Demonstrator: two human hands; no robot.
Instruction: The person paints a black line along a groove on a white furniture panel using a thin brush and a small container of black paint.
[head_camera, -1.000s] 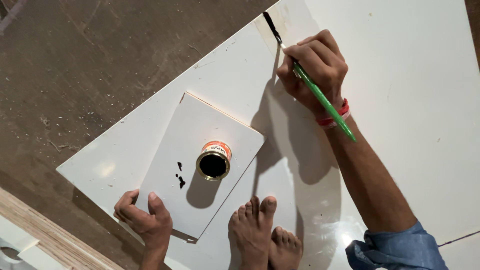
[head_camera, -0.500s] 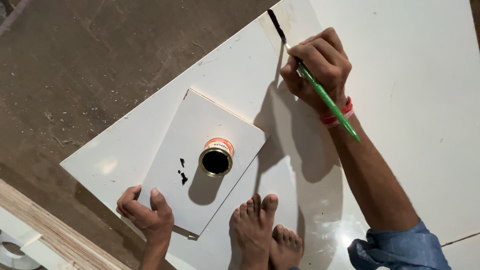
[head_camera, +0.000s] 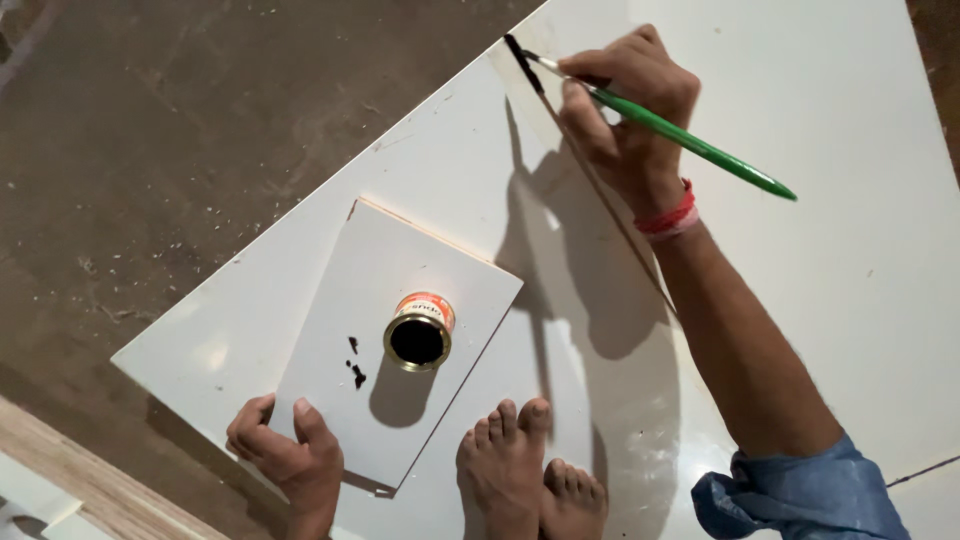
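— What is the right hand (head_camera: 628, 115) doing?

— Its fingers (head_camera: 590, 68) are pinched around a paintbrush (head_camera: 680, 135) with a green handle. The dark tip of the brush touches the edge of a big white board (head_camera: 830, 200), right where a dark painted line runs down the seam between that board and the white board (head_camera: 270, 290) beside it. A red band sits on the wrist.

— And the left hand (head_camera: 285, 450)?

— It is at the bottom of the view, fingers curled over the near corner of a small white panel (head_camera: 360, 290), with the thumb lying on top of it. So it grips the panel's corner.

— What is on that panel?

— A small open tin (head_camera: 419, 331) with a red label stands upright near its middle, showing dark paint inside. A few dark drips (head_camera: 355, 370) lie just beside it, towards the left hand.

— Where does the panel lie?

— Flat on the white board, well apart from the brush tip.

— Anything else?

— The person's bare feet (head_camera: 530, 470) rest on the board just beside the panel. The boards lie on a dusty brown floor (head_camera: 200, 130), and a blue sleeve (head_camera: 800, 495) is rolled up on the right arm.
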